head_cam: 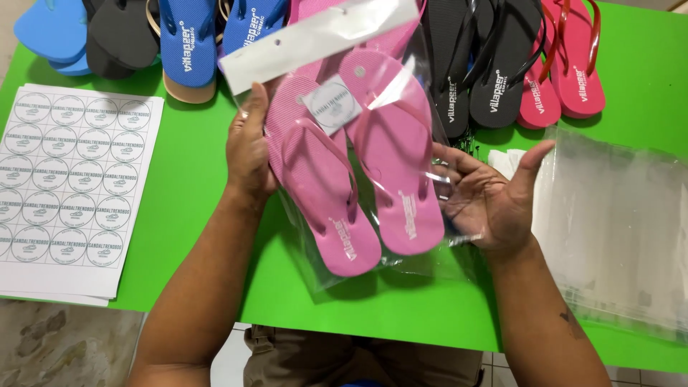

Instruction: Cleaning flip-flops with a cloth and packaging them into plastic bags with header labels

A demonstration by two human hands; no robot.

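Observation:
A pair of pink flip-flops [373,186] lies inside a clear plastic bag [423,251] with a white header strip [315,36] and a round sticker [332,105] on its front. My left hand [249,147] grips the bag's left edge, thumb up near the header. My right hand [491,197] supports the bag's right edge with its palm up and fingers spread against the plastic. The bag is held just above the green table [193,179].
A white sheet of round stickers [68,179] lies at the left. Blue, black and dark flip-flops [188,43] line the far edge, with black [502,64] and red pairs [570,64] at the right. A stack of clear bags [620,222] sits at the right.

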